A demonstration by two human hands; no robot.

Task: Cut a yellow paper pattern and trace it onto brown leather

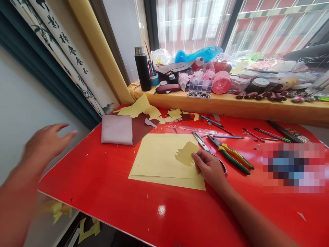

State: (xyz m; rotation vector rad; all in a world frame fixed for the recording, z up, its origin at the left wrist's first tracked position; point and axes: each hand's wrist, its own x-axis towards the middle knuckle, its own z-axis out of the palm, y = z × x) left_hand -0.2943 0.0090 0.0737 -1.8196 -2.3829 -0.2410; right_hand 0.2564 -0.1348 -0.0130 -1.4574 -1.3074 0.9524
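My right hand (209, 168) rests on the red table (102, 181) at the right edge of a yellow paper sheet (159, 157). Its fingers are curled and pinch a small yellow cut-out shape (186, 153) lying on the sheet. Scissors (203, 143) lie just behind the hand, partly under it. My left hand (48, 142) hangs in the air off the table's left edge, blurred by motion, with fingers stretched out and nothing in it.
Green and yellow pliers (232, 154) lie right of the scissors, with pencils (227, 137) and thin tools beyond. Folded brown paper (123, 129) and yellow scraps (144, 108) sit at the back. The window ledge holds a black flask (142, 68), thread spools and boxes. Scraps lie on the floor.
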